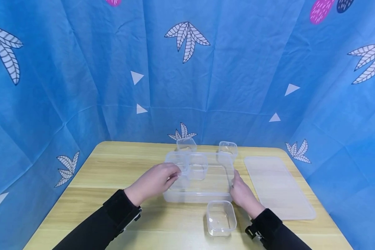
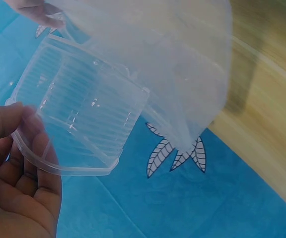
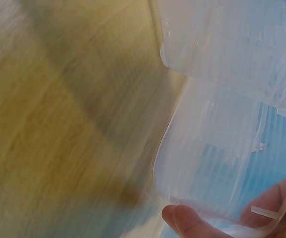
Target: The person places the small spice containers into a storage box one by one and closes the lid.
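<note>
A large clear plastic box (image 1: 197, 197) stands in the middle of the wooden table. My left hand (image 1: 154, 182) is at its left side and pinches the rim of a small clear square container (image 2: 83, 104) between thumb and fingers. That container is tilted in the left wrist view; whether it touches the box floor cannot be told. Another small container (image 1: 198, 170) is inside the box, just right of the held one. My right hand (image 1: 243, 193) grips the box's right wall, its fingertips (image 3: 182, 218) visible at the box's edge in the right wrist view.
A flat translucent lid (image 1: 279, 187) lies on the table at the right. One small clear container (image 1: 221, 219) stands in front of the box; two more, a left one (image 1: 186, 143) and a right one (image 1: 228, 147), are behind it. Blue patterned cloth (image 1: 181, 86) hangs around the table.
</note>
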`<state>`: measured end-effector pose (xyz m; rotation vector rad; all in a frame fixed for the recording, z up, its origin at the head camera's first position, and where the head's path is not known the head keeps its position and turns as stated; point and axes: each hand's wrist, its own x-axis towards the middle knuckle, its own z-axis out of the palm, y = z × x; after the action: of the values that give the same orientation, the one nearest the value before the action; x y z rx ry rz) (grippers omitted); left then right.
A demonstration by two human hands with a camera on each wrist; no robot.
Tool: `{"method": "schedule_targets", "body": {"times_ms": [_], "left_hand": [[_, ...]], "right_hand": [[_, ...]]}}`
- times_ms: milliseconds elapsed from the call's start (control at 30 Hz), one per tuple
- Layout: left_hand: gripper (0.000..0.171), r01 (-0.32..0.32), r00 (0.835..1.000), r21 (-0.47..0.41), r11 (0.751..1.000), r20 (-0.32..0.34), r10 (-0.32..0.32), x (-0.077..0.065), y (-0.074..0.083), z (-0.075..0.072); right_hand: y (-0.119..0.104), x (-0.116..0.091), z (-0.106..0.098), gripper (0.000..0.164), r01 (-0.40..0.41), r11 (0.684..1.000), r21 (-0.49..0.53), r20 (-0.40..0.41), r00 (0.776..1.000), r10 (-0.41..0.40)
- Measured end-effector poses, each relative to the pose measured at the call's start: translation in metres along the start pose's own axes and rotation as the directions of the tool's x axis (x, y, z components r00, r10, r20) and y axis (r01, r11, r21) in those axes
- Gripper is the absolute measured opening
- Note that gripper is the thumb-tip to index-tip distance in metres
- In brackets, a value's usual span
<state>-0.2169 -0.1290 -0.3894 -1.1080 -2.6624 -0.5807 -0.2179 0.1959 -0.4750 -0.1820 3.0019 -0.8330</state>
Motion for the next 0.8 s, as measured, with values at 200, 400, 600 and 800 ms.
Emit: {"method": "schedule_targets", "body": {"times_ms": [200, 400, 600, 800], "left_hand": [[0.007, 0.018, 1.000, 0.003, 1.000, 0.002, -0.018, 0.000, -0.006, 0.004], [0.007, 0.016, 1.000, 0.009, 1.000, -0.007, -0.016, -0.001, -0.010, 0.008], [0.005, 0.004, 1.000, 0.009, 1.000, -0.008, -0.004, -0.001, -0.012, 0.014], [0.008, 0.012, 1.000, 0.023, 1.000, -0.007, -0.012, -0.001, -0.012, 0.020]], "right_hand": [[0.000, 0.000, 0.000, 0.065, 0.000, 1.000, -0.003, 0.001, 1.000, 0.000], [-0.001, 0.000, 0.000, 0.065, -0.008, 1.000, 0.004, 0.008, 1.000, 0.008], [-0.002, -0.001, -0.001, 0.065, -0.017, 1.000, 0.004, 0.011, 1.000, 0.017], [-0.004, -0.001, -0.001, 0.065, -0.024, 1.000, 0.003, 0.013, 1.000, 0.024]]}}
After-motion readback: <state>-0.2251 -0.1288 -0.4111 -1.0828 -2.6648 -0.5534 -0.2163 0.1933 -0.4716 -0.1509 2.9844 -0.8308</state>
